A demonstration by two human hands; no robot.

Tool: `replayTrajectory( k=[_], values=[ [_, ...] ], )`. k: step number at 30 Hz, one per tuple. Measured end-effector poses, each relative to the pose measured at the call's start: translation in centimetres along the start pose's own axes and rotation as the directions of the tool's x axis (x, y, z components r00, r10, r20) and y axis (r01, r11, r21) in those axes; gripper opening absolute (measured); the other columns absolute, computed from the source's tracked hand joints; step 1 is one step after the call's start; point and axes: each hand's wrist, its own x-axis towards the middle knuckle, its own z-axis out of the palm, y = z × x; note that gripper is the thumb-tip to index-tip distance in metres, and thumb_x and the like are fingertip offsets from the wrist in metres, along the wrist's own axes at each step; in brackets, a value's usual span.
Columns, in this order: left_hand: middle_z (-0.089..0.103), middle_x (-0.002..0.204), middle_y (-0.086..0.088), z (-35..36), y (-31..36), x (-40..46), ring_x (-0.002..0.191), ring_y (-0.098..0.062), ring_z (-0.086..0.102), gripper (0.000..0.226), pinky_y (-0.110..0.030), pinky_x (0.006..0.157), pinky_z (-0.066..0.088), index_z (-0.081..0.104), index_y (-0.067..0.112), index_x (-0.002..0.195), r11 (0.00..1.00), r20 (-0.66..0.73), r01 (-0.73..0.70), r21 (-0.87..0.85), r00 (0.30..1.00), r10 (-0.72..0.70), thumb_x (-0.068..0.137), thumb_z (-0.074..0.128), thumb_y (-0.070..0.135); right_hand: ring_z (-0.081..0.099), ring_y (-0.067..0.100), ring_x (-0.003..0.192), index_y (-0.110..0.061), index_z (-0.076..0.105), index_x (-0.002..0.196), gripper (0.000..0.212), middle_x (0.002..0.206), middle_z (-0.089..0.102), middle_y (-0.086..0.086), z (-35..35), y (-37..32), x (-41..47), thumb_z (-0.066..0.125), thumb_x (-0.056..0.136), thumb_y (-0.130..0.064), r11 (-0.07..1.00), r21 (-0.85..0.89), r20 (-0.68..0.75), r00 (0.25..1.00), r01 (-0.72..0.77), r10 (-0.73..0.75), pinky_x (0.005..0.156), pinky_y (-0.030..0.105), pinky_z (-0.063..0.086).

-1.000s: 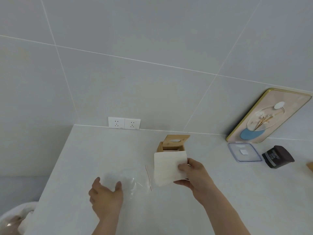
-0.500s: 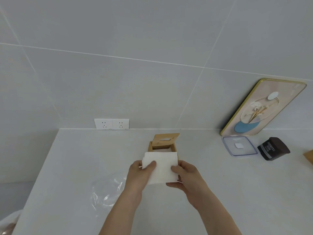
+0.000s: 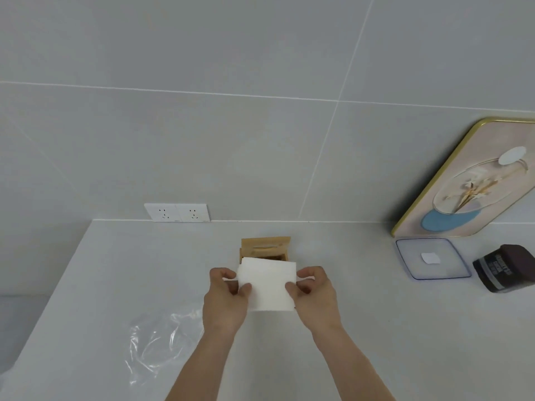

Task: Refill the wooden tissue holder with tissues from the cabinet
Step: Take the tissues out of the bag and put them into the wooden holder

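I hold a white tissue stack (image 3: 267,285) in both hands over the pale desk (image 3: 376,328), my left hand (image 3: 224,299) pinching its left edge and my right hand (image 3: 314,298) pinching its right. The stack hangs just in front of the wooden holder (image 3: 265,251), whose lid is tipped up at the back, leaving the top open. An empty clear wrapper (image 3: 156,342) lies on the desk to my left. By my reckoning, loading is the step in hand: next the stack must be squared to the opening, lowered in flat, and the lid closed over it, perhaps with one sheet fed through the slot.
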Motion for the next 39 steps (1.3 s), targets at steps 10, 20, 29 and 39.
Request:
replayTrajectory(
  k=[10,20,29,39],
  values=[
    [0.068,0.086,0.013,2.6,-0.8,2.8,0.084,-0.016,0.066,0.017,-0.031,0.070,0.052,0.061,0.032,0.092,0.927,-0.104,-0.182,0.328,0.968,0.227,0.090,0.066,0.016,0.059,0.010,0.057,-0.027,0.055,0.075,0.028,0.073,0.066,-0.010,1.5,1.2,4.7,0.072,0.086,-0.009,0.960,-0.219,-0.045,0.981,0.173,-0.187,0.061,0.034,0.054],
    [0.063,0.079,0.009,3.5,-2.5,4.5,0.081,-0.022,0.058,0.025,-0.032,0.073,0.036,0.061,0.029,0.110,0.712,-0.031,-0.348,0.610,0.887,0.461,0.089,0.064,0.017,0.065,0.016,0.064,-0.032,0.068,0.100,0.019,0.075,0.062,-0.016,2.4,2.4,5.4,0.067,0.090,-0.016,0.888,-0.369,0.004,0.956,0.275,-0.295,0.064,0.031,0.055],
    [0.067,0.082,0.010,4.3,-3.1,5.2,0.085,-0.022,0.062,0.032,-0.035,0.082,0.041,0.067,0.027,0.103,0.568,-0.021,-0.388,0.726,0.813,0.582,0.077,0.074,0.010,0.066,0.024,0.071,-0.025,0.072,0.103,0.023,0.078,0.072,-0.005,3.4,2.6,5.8,0.069,0.087,-0.010,0.787,-0.485,-0.030,0.893,0.381,-0.450,0.063,0.033,0.051],
    [0.066,0.096,0.008,4.5,-3.4,6.2,0.096,-0.022,0.061,0.030,-0.038,0.093,0.043,0.066,0.028,0.106,0.527,0.013,-0.407,0.746,0.800,0.600,0.079,0.074,0.018,0.067,0.024,0.059,-0.026,0.072,0.092,0.028,0.067,0.071,-0.006,4.3,2.6,6.4,0.079,0.074,-0.006,0.656,-0.630,0.009,0.849,0.415,-0.528,0.050,0.026,0.034]
  ],
)
